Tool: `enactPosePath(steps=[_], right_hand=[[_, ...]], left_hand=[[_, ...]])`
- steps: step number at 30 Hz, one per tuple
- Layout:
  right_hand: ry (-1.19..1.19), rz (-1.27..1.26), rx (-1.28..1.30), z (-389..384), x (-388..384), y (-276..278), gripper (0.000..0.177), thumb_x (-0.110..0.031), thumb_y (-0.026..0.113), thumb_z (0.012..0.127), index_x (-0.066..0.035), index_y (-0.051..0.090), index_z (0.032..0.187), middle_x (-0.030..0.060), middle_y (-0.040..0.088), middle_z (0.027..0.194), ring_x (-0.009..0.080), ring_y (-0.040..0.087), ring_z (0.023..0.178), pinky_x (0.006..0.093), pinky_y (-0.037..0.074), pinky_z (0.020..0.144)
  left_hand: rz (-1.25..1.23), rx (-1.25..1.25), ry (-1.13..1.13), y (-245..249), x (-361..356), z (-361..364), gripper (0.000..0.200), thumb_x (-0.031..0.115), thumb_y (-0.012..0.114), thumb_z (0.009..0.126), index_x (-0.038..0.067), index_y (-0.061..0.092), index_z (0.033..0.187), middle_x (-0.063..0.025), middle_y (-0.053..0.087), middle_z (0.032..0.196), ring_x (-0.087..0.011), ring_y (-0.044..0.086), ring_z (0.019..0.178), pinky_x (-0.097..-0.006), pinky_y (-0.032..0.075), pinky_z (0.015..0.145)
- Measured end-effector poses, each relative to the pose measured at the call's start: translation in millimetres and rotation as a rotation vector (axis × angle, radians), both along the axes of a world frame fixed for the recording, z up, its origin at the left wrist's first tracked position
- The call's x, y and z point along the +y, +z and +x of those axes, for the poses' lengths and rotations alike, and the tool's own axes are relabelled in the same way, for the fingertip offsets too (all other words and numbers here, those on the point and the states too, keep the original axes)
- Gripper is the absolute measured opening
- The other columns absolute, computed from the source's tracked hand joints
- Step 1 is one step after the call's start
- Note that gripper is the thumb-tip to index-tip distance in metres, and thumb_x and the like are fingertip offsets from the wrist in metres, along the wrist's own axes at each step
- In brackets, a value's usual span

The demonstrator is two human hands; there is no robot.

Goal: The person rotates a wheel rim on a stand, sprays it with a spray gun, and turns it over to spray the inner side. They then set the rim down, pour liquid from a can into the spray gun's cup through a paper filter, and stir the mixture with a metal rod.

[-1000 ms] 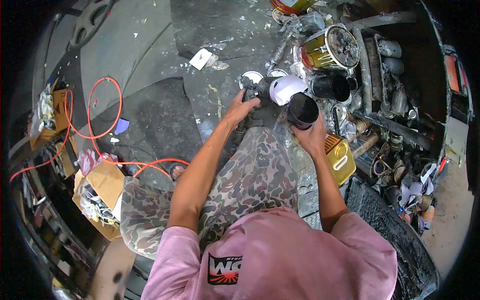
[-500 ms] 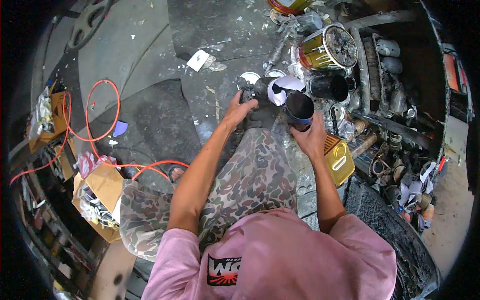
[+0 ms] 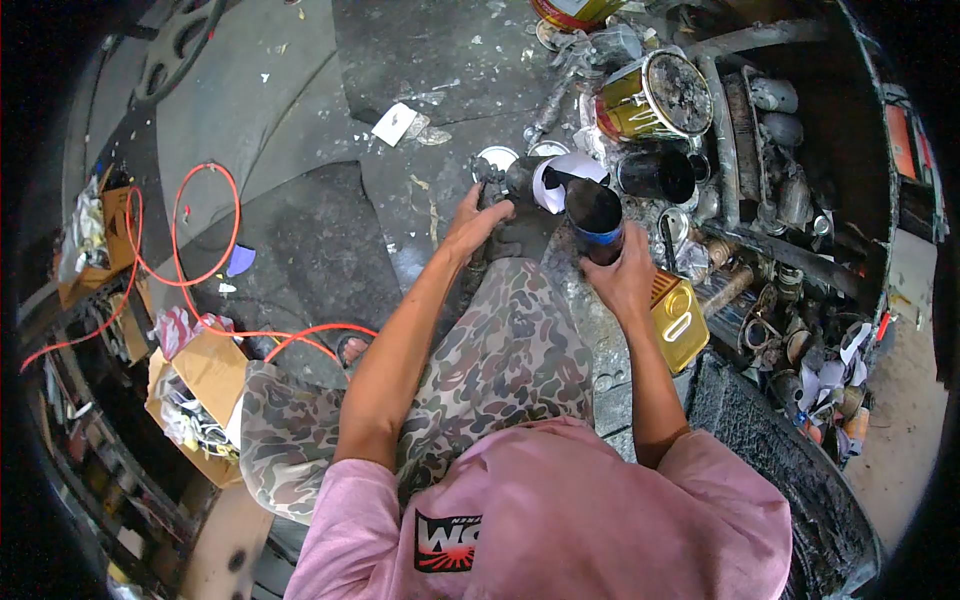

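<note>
My right hand (image 3: pixel 622 278) is wrapped round a dark can with a blue band (image 3: pixel 597 222), tilted with its mouth toward a white paper funnel (image 3: pixel 553 190). The can's rim overlaps the funnel's edge, and a black patch shows inside the funnel. Below and left of the funnel, my left hand (image 3: pixel 485 222) is closed round a dark, paint-caked object (image 3: pixel 492 180), whose kind I cannot make out. Whether liquid is flowing from the can is hard to see. Right of the can lies a black open pot (image 3: pixel 657 176).
A paint-streaked tin (image 3: pixel 665 95) stands beyond the pots. A yellow rectangular can (image 3: pixel 680 322) is beside my right forearm. Cluttered metal shelving (image 3: pixel 780 240) runs along the right. An orange hose (image 3: pixel 238 210) loops over the floor at left, near a cardboard box (image 3: pixel 210 385).
The can in my right hand has moved slightly left and tipped further toward the funnel, so more of its blue band shows. My left hand has barely moved.
</note>
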State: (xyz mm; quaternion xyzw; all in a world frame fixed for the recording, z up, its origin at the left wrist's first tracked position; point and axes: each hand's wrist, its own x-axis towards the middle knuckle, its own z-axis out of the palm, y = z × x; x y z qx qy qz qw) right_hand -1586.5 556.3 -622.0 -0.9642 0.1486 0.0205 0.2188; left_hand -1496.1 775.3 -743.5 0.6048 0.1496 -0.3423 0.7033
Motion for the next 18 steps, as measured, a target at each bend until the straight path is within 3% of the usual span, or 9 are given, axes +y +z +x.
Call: enactPosePath(steps=[8, 11, 16, 18], right_hand=[[-0.018, -0.071, 0.055, 1, 4, 10, 0.070, -0.019, 0.087, 0.063, -0.003, 0.048, 0.119, 0.0212, 0.055, 0.111, 0.0450, 0.062, 0.098, 0.0523, 0.053, 0.081], [-0.064, -0.078, 0.125, 1, 4, 11, 0.076, -0.021, 0.087, 0.061, -0.004, 0.050, 0.125, 0.0201, 0.058, 0.114, 0.0420, 0.061, 0.102, 0.0484, 0.052, 0.086], [-0.027, -0.097, 0.090, 1, 4, 12, 0.072, -0.019, 0.088, 0.062, -0.003, 0.048, 0.120, 0.0224, 0.053, 0.112, 0.0465, 0.062, 0.097, 0.0522, 0.054, 0.081], [-0.036, -0.097, 0.110, 2, 5, 16, 0.072, -0.019, 0.088, 0.062, -0.003, 0.048, 0.120, 0.0227, 0.053, 0.112, 0.0465, 0.062, 0.097, 0.0523, 0.054, 0.081]], left_hand=[[0.078, -0.014, 0.003, 4, -1, -1, 0.102, 0.033, 0.077, 0.071, -0.009, 0.030, 0.150, -0.0226, 0.058, 0.132, -0.0269, 0.057, 0.119, -0.0342, 0.045, 0.102], [0.094, 0.001, 0.002, 12, -1, -1, 0.101, 0.032, 0.076, 0.071, -0.009, 0.030, 0.151, -0.0230, 0.057, 0.133, -0.0272, 0.057, 0.119, -0.0341, 0.045, 0.102], [0.073, 0.024, -0.006, 19, 0, -1, 0.099, 0.031, 0.075, 0.071, -0.009, 0.031, 0.150, -0.0219, 0.058, 0.130, -0.0265, 0.058, 0.116, -0.0343, 0.045, 0.100], [0.096, 0.029, -0.012, -1, -2, -2, 0.098, 0.031, 0.075, 0.071, -0.008, 0.033, 0.150, -0.0208, 0.059, 0.128, -0.0258, 0.059, 0.114, -0.0341, 0.046, 0.099]])
